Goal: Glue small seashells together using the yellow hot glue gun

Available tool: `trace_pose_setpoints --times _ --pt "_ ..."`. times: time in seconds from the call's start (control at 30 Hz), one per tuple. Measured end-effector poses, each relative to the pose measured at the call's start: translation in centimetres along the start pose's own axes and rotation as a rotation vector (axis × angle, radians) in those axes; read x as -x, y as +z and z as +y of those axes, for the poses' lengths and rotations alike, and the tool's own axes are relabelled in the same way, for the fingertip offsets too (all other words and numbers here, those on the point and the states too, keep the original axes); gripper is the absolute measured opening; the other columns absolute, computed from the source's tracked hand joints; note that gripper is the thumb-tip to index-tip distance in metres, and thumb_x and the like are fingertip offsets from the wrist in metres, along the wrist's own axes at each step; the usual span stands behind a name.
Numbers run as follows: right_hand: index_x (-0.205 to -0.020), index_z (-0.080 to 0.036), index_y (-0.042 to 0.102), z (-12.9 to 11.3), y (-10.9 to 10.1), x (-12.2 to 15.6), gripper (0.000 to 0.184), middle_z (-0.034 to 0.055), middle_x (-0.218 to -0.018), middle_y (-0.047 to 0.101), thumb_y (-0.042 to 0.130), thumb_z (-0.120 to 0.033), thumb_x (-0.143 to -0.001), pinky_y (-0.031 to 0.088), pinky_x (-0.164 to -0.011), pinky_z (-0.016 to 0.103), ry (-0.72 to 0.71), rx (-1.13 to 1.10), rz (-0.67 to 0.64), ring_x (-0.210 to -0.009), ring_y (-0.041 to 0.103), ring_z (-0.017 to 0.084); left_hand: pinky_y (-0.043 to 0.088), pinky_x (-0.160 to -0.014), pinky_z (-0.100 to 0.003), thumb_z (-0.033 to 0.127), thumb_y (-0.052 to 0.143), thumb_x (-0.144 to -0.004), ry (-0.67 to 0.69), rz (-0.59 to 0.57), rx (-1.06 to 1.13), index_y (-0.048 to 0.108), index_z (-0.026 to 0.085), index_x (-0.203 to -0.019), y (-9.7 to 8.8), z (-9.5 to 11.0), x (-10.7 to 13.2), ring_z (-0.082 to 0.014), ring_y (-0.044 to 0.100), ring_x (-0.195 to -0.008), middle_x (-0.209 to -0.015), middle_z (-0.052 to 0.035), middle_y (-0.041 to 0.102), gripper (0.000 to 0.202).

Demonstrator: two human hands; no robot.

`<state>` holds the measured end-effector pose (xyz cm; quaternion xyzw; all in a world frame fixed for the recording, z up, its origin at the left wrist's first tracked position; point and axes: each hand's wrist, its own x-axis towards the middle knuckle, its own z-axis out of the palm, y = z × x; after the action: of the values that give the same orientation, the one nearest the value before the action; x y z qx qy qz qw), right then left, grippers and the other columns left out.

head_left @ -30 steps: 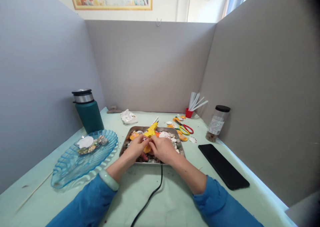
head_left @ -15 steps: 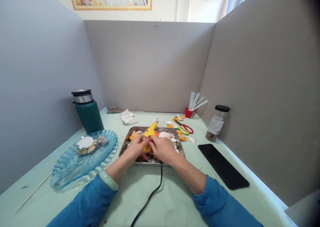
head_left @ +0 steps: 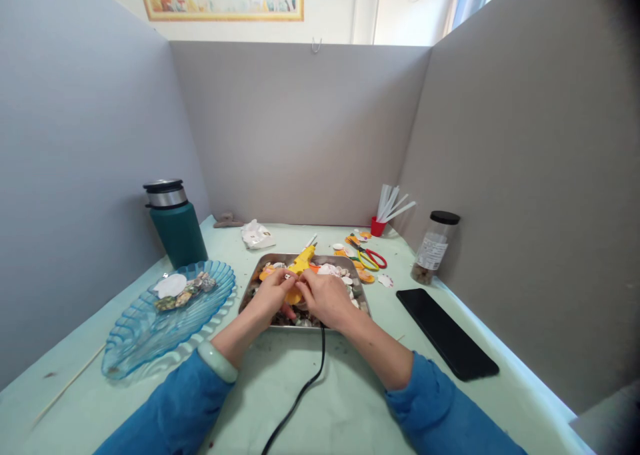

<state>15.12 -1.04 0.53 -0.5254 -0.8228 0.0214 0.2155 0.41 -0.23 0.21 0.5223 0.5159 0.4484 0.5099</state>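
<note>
The small piece is between the fingertips of both hands, just above the middle of the metal tray. It is pale and too small to say what it is (perhaps one of the shells, but I cannot be sure). The left hand has its thumb and first finger closed together on this piece. The right hand has curled fingers, and their tips meet the left ones at the same place. Whether it really pinches the piece or only steadies it, I cannot tell. Both wrists are low over the near rim of the tray, probably so that the fingers are steady for such small work.

Directly under the hands lies the yellow glue gun. Its nozzle points away from the person and its black cord runs back across the table between the two blue sleeves. It seems to be put down in the tray so that the hot tip touches metal and not the table cover. Around it the tray holds many small shells.

On the left stands a blue glass dish with several shells in it, and behind it a green flask. On the right are scissors, a red cup with glue sticks, a jar and a black phone, all within easy reach.
</note>
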Motion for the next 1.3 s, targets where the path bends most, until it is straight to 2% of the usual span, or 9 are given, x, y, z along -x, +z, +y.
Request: trace_pose_setpoints --times 0.13,0.27,0.6,0.97,1.3 --pt "-0.106 -0.02 0.063 -0.02 0.02 -0.03 0.031 0.0073 -0.093 0.074 0.038 -0.037 -0.101 0.038 -0.069 0.027 -0.001 -0.002 0.003 -0.085 0.067 0.021 0.048 -0.032 -0.023 0.038 0.066 -0.077 0.008 0.006 0.017 0.055 0.016 -0.089 -0.08 -0.11 -0.01 -0.0123 0.057 -0.051 -0.078 -0.0004 0.056 0.026" --pt "-0.106 -0.02 0.063 0.01 0.11 -0.03 0.03 0.0071 -0.094 0.074 0.038 -0.036 -0.101 0.038 -0.069 0.027 -0.001 -0.001 0.005 -0.086 0.067 0.021 0.048 -0.032 -0.022 0.04 0.068 -0.076 0.008 0.004 0.016 0.056 0.016 -0.089 -0.04 -0.02 0.16 -0.0111 0.056 -0.05 -0.078 -0.0002 0.056 0.029" --pt "-0.108 -0.02 0.063 -0.23 -0.26 -0.03 0.03 0.0081 -0.095 0.074 0.039 -0.036 -0.101 0.038 -0.071 0.027 0.013 -0.007 -0.03 -0.087 0.067 0.02 0.048 -0.032 -0.021 0.036 0.065 -0.078 0.01 0.003 -0.004 0.057 0.016 -0.087 0.03 0.12 0.14 -0.0121 0.057 -0.055 -0.079 -0.0008 0.055 0.024" --pt "-0.106 -0.019 0.063 -0.19 -0.31 -0.01 0.03 0.008 -0.093 0.073 0.039 -0.036 -0.101 0.038 -0.07 0.027 0.007 -0.001 -0.029 -0.087 0.068 0.02 0.046 -0.033 -0.018 0.039 0.072 -0.073 0.013 0.001 0.038 0.058 0.016 -0.084 -0.04 0.1 0.14 -0.0121 0.057 -0.056 -0.075 -0.0002 0.055 0.029" --pt "-0.106 -0.019 0.063 -0.26 -0.42 0.0 0.03 0.0079 -0.093 0.073 0.038 -0.036 -0.101 0.038 -0.069 0.026 0.01 0.002 -0.041 -0.086 0.067 0.02 0.044 -0.03 -0.021 0.041 0.07 -0.074 0.006 -0.004 0.006 0.057 0.016 -0.087 -0.09 0.06 0.09 -0.0107 0.055 -0.046 -0.075 0.0 0.056 0.031"
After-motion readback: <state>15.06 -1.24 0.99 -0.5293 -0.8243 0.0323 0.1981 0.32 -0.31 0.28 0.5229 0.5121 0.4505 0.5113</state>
